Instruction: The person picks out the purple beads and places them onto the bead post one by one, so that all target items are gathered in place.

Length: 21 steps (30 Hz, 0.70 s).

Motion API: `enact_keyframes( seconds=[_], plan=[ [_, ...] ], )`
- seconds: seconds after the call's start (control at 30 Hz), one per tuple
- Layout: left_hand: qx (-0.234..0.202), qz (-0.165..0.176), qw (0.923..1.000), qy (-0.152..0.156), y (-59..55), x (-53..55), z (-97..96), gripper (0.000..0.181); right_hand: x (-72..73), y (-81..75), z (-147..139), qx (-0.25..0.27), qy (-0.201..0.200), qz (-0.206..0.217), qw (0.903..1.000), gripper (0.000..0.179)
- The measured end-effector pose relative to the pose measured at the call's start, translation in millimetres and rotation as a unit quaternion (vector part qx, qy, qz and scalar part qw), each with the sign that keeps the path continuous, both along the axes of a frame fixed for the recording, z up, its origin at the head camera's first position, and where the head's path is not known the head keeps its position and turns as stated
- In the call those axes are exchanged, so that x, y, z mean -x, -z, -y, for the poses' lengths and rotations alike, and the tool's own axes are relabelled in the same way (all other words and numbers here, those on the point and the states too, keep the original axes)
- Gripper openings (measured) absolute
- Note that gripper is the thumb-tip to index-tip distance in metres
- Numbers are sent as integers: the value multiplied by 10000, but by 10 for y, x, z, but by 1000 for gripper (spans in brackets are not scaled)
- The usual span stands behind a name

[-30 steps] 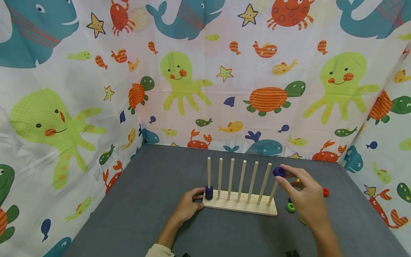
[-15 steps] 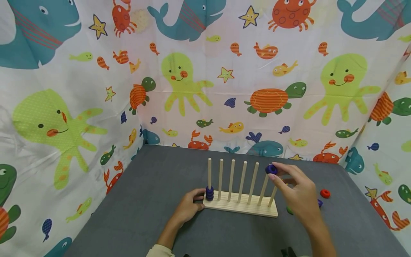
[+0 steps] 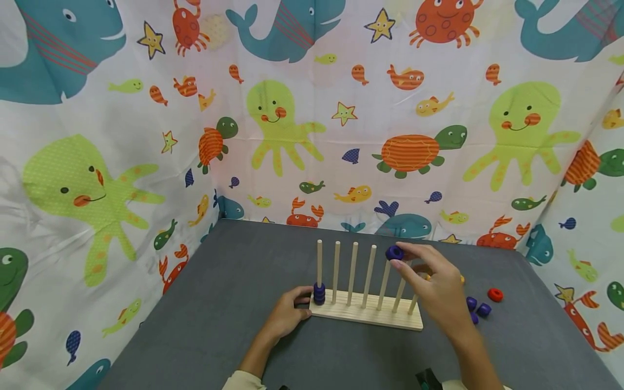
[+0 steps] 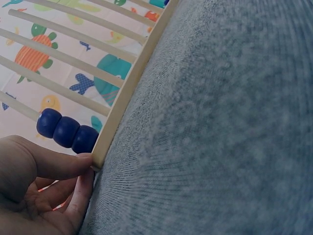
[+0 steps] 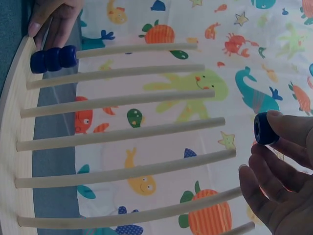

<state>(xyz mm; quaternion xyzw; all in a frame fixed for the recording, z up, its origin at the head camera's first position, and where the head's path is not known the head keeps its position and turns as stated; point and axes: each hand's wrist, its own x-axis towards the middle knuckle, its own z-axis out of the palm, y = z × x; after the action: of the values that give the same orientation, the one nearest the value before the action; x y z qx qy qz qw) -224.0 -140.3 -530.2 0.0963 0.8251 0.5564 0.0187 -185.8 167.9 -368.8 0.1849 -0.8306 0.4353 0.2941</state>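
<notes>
A wooden peg rack (image 3: 365, 315) with several upright pegs stands on the table. Three dark blue beads (image 4: 66, 131) are stacked on its leftmost peg. My left hand (image 3: 285, 314) grips the left end of the base, thumb in front, as the left wrist view shows. Between thumb and fingertips my right hand (image 3: 436, 284) pinches another blue bead (image 3: 394, 253), its hole visible. In the head view this bead appears at the top of a peg right of the middle; in the right wrist view the held bead (image 5: 264, 129) is apart from the peg tips.
On the table right of the rack lie loose blue beads (image 3: 483, 310) and a red bead (image 3: 495, 294). Yellow ones are partly hidden by the right hand. A printed sea-animal curtain (image 3: 361, 97) hangs behind the grey table (image 3: 234, 260).
My right hand has carried the blue bead leftward past the rightmost pegs, uncovering loose beads on the right. My left hand keeps its grip on the rack's end.
</notes>
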Motion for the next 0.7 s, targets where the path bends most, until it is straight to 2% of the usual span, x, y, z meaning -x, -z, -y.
enact_keyframes(
  seconds=[0.27,0.7],
  plan=[
    [14,19,10000,-14,1,-8,-1,56,43,-27,92,-191,-80,-168,9996,37],
    [1,36,10000,-16,-3,-3,0,56,111,-70,272,-609,-271,-187,9976,38]
  ],
)
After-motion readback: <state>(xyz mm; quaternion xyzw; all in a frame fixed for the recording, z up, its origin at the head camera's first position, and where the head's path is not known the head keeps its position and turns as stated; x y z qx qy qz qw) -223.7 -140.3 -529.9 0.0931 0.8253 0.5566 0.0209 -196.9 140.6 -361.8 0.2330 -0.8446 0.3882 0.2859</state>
